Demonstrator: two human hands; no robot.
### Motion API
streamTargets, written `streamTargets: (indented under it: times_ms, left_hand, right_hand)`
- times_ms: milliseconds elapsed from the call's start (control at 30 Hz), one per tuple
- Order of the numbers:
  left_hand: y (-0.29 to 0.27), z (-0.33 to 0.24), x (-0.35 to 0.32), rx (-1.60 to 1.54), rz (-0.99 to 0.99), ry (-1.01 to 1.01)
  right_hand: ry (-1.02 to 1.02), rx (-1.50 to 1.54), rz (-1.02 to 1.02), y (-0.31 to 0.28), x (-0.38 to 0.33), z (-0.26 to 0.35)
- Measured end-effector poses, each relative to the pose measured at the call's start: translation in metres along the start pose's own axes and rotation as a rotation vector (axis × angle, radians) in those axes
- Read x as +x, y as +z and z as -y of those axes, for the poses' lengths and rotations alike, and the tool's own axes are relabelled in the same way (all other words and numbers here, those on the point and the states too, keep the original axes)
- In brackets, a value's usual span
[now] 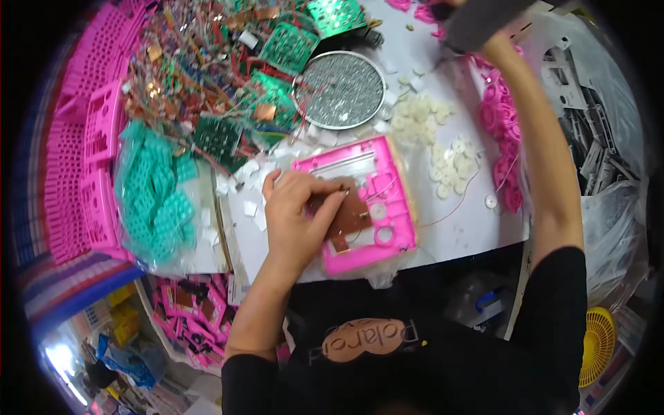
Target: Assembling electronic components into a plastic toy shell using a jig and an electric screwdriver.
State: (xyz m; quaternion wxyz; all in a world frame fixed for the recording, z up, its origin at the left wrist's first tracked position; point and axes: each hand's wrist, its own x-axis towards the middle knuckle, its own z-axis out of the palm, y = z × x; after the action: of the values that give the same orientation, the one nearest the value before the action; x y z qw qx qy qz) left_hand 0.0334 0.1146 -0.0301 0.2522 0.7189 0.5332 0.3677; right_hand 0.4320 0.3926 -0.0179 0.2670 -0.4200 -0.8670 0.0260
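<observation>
My left hand point(296, 216) rests on a pink plastic housing point(353, 259). Its thumb and forefinger are pinched above a brown circuit board point(351, 220) inside that housing; whatever small thing lies between the fingertips I cannot make out. At the far right, my right arm reaches up across the table. The right hand point(492, 43) is mostly covered by a blunt dark grey tool point(484, 22), blurred, that it appears to grip. A thin red wire trails from the housing's right side.
A tangle of wires and boards point(187, 76) covers the back left, beside a round mesh-covered disc point(339, 90). Teal plastic parts point(155, 197) and pink baskets point(104, 131) line the left. White discs point(453, 164) and pink rings point(501, 114) lie right. Grey parts point(588, 124) fill a bag.
</observation>
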Motion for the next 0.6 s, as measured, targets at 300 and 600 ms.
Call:
streamTargets:
  times_ms: [300, 600]
  left_hand:
    - [-0.006, 0.01, -0.003, -0.07, -0.03, -0.016]
    - [-0.022, 0.021, 0.009, 0.083, -0.125, 0.153]
  right_hand:
    - [0.564, 1.187, -0.641, -0.08, -0.178, 0.262]
    - [-0.153, 0.212, 0.366, 0.022, -0.07, 0.308]
